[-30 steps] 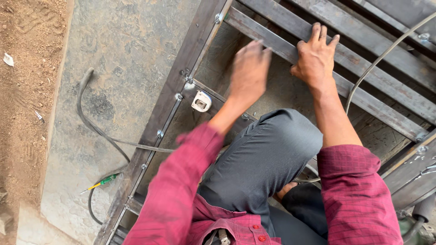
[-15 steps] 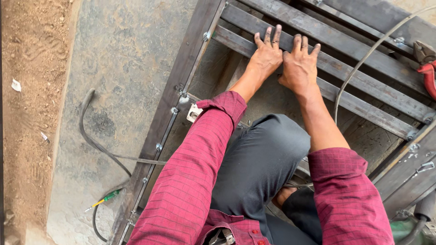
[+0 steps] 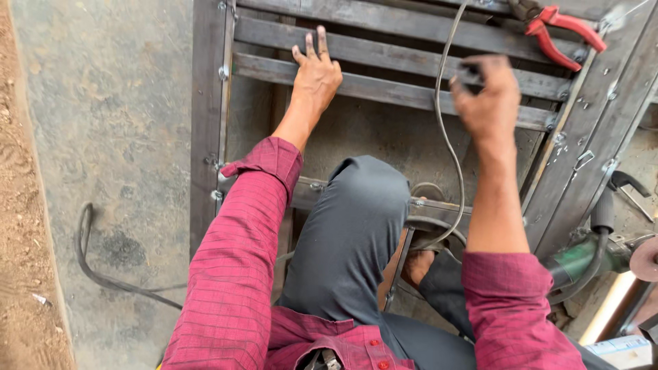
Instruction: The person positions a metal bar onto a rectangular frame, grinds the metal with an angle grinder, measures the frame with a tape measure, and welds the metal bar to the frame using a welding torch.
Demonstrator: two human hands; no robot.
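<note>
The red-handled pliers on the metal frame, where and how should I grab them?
Grip the red-handled pliers around both red handles, about midway along them, coming from above on the right hand side. The handles splay out toward the right over the grey steel frame and lie exposed, while the dark jaw end points left, close to the grey cable.

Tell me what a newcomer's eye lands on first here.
First, the two hands over the grey metal frame: the left hand lies flat on a steel slat, while the right hand is raised beside a thin cable, blurred, its grip unclear. Next, the red-handled pliers on the slats at top right, and the green angle grinder at the right edge.
</note>
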